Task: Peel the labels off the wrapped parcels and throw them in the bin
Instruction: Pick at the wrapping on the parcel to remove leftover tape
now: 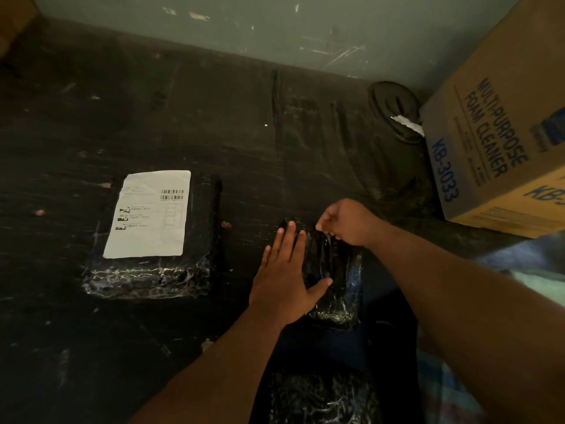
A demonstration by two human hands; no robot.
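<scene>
A small black wrapped parcel [333, 276] lies on the dark table; no label shows on it. My left hand [287, 273] lies flat on its left side, fingers apart, pressing it down. My right hand [345, 223] is closed at its far edge, fingertips pinching the clear wrap there. A larger black parcel [159, 270] lies to the left with a white shipping label [151, 214] stuck on top. A black bin [394, 102] stands at the back right, with a white scrap of paper [408, 125] at its rim.
A cardboard box [495, 142] printed "Multi-purpose foam cleaner" stands at the right, against the bin. Another wrapped black parcel [324, 396] lies at the bottom edge below my arms. A grey wall runs along the table's far side.
</scene>
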